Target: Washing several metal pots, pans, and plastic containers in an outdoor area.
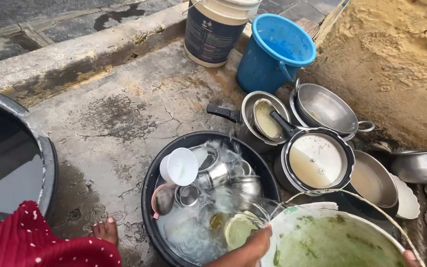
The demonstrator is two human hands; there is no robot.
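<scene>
Head view: left hand, fingers curled over the rim of a white plastic bucket streaked green inside, tips it so water pours into the black wash basin of steel cups, a white cup and plates; right hand barely shows at the bucket's far rim, grip unreadable. Judged step: rinsing; the pour calls for a steady tilt. Surroundings: cracked wet concrete floor, pressure cooker, steel pots, blue bucket, earthen wall.
</scene>
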